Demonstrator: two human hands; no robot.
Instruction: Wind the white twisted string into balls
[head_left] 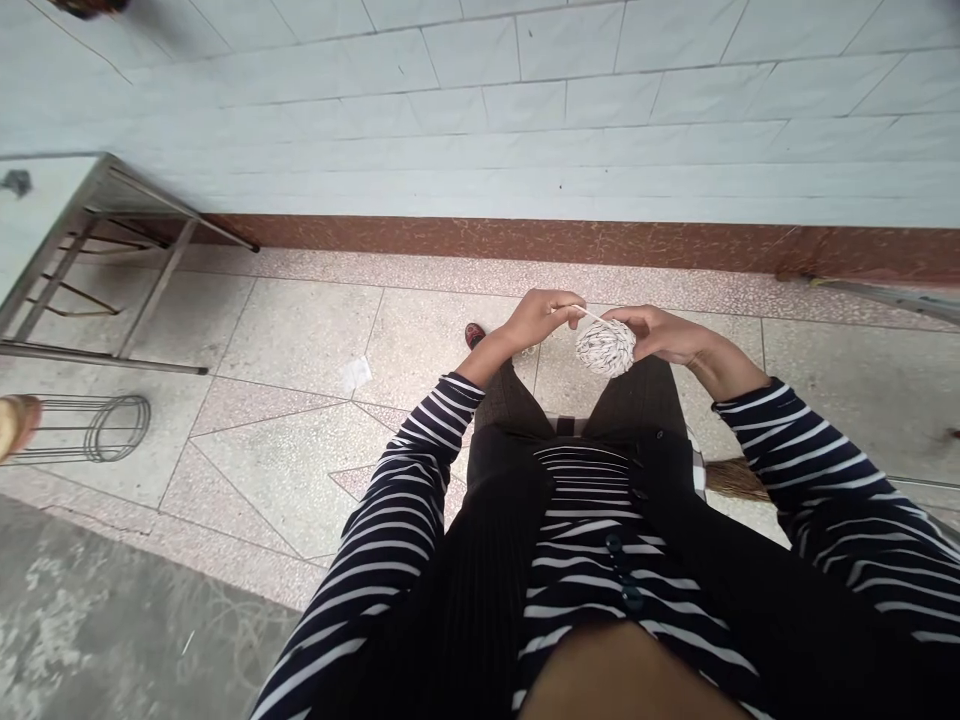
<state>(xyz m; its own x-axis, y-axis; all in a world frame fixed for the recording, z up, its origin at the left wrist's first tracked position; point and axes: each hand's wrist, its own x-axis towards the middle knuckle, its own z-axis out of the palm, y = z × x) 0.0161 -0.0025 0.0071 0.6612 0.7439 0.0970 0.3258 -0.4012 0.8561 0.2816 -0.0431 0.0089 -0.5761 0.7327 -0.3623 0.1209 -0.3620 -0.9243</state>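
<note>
In my right hand (664,335) is a round ball of whitish cord (606,348) with dark flecks, gripped at its right side between thumb and fingers. A strand of the same cord (592,315) runs from the top of the ball to my left hand (546,312). There the thumb and fingers pinch it, just left of the ball. Both hands are held above my lap, over dark trousers (510,395).
A metal-framed table (109,165) stands at the left. Below it is a wire stool or rack (116,428). A white scrap (356,375) lies on the tiled floor. Broom-like bristles (735,478) show at my right side. A white tiled wall (480,110) runs ahead.
</note>
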